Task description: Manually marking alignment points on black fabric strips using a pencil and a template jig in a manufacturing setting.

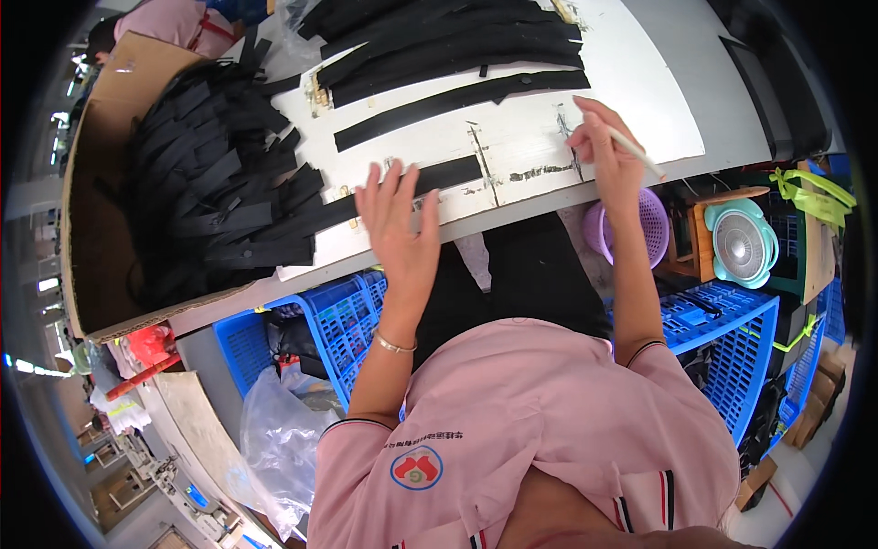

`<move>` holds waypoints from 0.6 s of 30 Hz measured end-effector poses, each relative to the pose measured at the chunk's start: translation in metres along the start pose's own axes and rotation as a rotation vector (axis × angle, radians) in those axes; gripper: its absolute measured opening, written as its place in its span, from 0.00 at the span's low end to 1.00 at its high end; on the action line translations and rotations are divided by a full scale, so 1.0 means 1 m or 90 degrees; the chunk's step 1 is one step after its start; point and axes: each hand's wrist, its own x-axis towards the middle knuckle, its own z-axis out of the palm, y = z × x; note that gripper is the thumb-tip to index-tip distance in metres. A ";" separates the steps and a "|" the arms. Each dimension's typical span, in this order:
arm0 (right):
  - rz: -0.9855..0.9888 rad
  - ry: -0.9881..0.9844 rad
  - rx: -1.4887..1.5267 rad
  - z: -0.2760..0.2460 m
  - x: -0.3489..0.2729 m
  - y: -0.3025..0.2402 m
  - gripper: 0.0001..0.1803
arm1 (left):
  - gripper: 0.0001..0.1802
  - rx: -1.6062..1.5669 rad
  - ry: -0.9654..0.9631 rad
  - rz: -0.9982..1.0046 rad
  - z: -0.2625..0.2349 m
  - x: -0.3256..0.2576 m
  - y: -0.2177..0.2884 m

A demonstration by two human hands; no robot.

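1. A pink shirt (540,430) fills the lower frame, with both bare forearms reaching up from it toward a white table (640,101).
2. Under the table edge stand blue crates (338,320), a lilac basket (651,220) and a small teal fan (741,242); a clear plastic bag (274,439) lies lower left.
3. The left hand (398,224), fingers spread flat, presses on a black strip (453,174) lying along the near edge of the table. A thin bracelet (395,346) sits on that wrist.
4. The right hand (608,151) pinches a white pen (636,151) between thumb and fingers, its knuckles over scuffed marks on the table, just right of the strip's end.
5. A second strip (457,99) lies slantwise farther in, apart from both hands.
6. Beyond it is a stack of strips (448,41) at the far edge.
7. At left, a cardboard box (91,220) holds a heap of strips (210,174), some spilling onto the table.
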 end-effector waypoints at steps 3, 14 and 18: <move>-0.068 -0.089 -0.132 0.038 -0.030 -0.021 0.17 | 0.22 0.045 -0.011 -0.030 -0.014 -0.011 -0.013; -0.390 -0.126 -0.543 0.026 -0.042 0.006 0.25 | 0.23 0.057 -0.062 -0.019 -0.013 -0.022 -0.021; -0.306 -0.108 -0.565 -0.022 -0.033 0.004 0.25 | 0.23 0.072 -0.085 -0.002 -0.014 -0.024 -0.019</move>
